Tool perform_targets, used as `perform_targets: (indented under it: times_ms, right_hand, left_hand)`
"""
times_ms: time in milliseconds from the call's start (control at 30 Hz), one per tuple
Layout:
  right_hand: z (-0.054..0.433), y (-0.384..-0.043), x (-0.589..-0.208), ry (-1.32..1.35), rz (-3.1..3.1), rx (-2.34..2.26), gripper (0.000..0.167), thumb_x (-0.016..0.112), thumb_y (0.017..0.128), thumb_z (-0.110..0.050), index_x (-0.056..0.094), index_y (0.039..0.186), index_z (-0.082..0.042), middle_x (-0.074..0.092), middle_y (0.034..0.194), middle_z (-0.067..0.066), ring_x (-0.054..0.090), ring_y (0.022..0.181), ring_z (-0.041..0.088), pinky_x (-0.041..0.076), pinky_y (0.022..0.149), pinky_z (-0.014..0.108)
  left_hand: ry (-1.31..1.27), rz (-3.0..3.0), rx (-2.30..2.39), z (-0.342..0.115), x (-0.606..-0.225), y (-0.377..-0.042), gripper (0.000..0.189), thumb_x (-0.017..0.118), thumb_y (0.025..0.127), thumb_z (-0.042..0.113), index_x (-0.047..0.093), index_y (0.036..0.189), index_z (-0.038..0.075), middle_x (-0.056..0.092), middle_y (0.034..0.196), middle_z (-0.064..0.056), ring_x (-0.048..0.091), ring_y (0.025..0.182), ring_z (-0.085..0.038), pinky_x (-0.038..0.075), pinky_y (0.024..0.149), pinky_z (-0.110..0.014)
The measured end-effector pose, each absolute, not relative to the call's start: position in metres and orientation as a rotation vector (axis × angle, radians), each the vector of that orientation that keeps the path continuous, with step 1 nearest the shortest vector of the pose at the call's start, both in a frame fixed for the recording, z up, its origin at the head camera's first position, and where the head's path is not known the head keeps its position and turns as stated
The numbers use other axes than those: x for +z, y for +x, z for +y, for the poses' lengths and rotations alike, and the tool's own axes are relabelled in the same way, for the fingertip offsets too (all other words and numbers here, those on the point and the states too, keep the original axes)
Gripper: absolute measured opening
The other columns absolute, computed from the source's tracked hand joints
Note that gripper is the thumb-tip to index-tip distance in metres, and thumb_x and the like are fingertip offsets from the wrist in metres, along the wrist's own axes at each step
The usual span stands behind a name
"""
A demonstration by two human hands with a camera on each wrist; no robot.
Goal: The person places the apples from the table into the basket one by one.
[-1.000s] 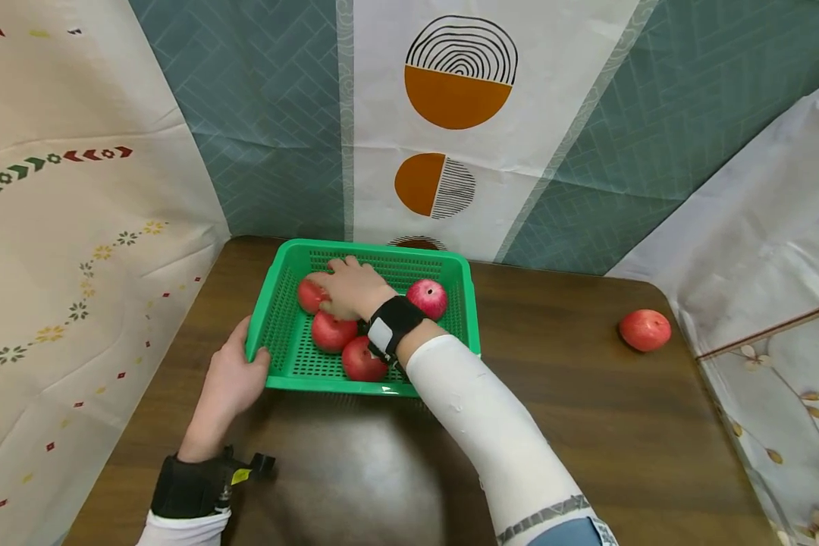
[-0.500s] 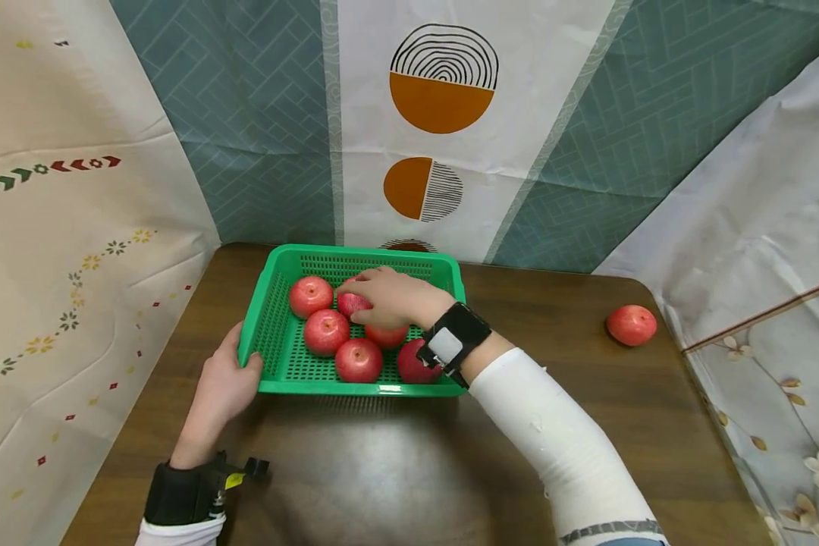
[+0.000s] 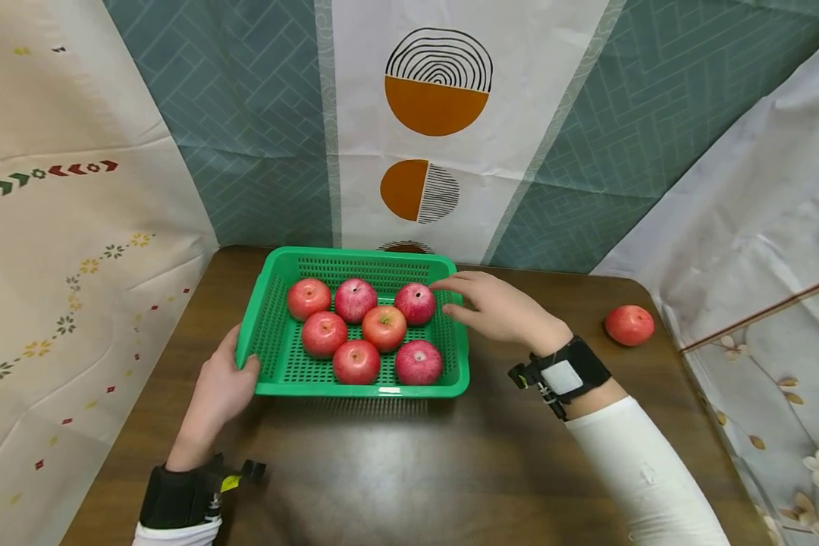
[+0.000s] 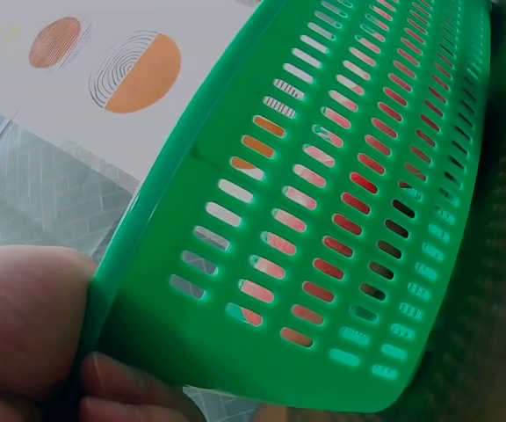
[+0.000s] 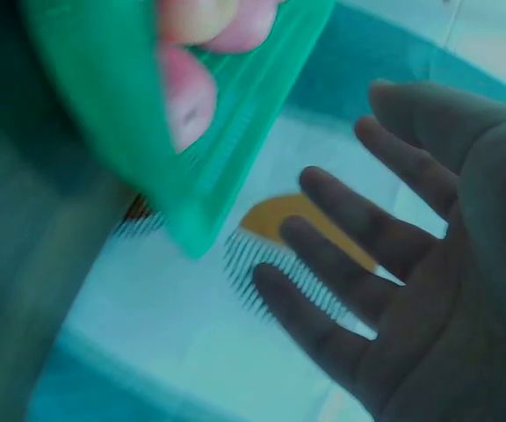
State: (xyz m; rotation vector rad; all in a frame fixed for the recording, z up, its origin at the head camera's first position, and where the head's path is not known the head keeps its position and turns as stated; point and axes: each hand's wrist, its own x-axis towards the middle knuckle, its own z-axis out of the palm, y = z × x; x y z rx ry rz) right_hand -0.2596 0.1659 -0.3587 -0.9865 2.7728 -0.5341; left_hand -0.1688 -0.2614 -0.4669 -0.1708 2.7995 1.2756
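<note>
A green plastic basket [image 3: 444, 390] with slotted walls stands on the table and holds several red apples [image 3: 384, 328]. My left hand [image 3: 225, 383] grips the basket's left rim, thumb on the inside. In the left wrist view, the fingers curl at the rim beside the slotted wall [image 4: 323, 220]. My right hand [image 3: 501, 307] is over the basket's right edge, fingers spread, holding nothing. The right wrist view shows that hand [image 5: 411, 246] apart from the basket corner [image 5: 196, 233], its fingers loosely extended. Another apple [image 3: 629, 325] lies alone on the table, to the right of the hand.
The brown wooden table [image 3: 382, 470] reaches up to a patterned cloth [image 3: 266, 129] hanging behind the basket. A cream cloth [image 3: 54, 341] borders the left side, and a white floral cloth [image 3: 778, 341] borders the right.
My right hand has left the apples inside the basket and moved right to its right edge, uncovering the apples. The left hand keeps its grip on the rim. The view has shifted slightly.
</note>
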Motion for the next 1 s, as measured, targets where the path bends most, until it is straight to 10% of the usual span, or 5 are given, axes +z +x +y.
perform_targets:
  times_ms: [600,1000]
  right_hand:
    - [0.336,-0.23,-0.427,-0.369,3.301,-0.879,0.035,0.063,0.106,-0.014,0.069,0.14,-0.009,0.064,0.141,0.02,0.059,0.125,0.042,0.046,0.097,0.06]
    - [0.415,-0.243,-0.456,0.312,3.163,-0.761,0.077,0.054,0.104,-0.03,0.022,0.168,0.0,0.019,0.156,0.049,0.02,0.14,0.071,0.031,0.097,0.085]
  left_hand:
    - [-0.131,2.79,1.263,-0.26,-0.468,-0.166,0.064,0.047,0.11,0.014,0.021,0.163,-0.013,0.055,0.138,-0.039,0.06,0.109,-0.045,0.049,0.086,-0.055]
    - [-0.144,2.801,1.287,-0.261,-0.467,-0.165,0.064,0.047,0.11,0.012,0.022,0.163,-0.011,0.055,0.139,-0.037,0.061,0.11,-0.044,0.048,0.087,-0.053]
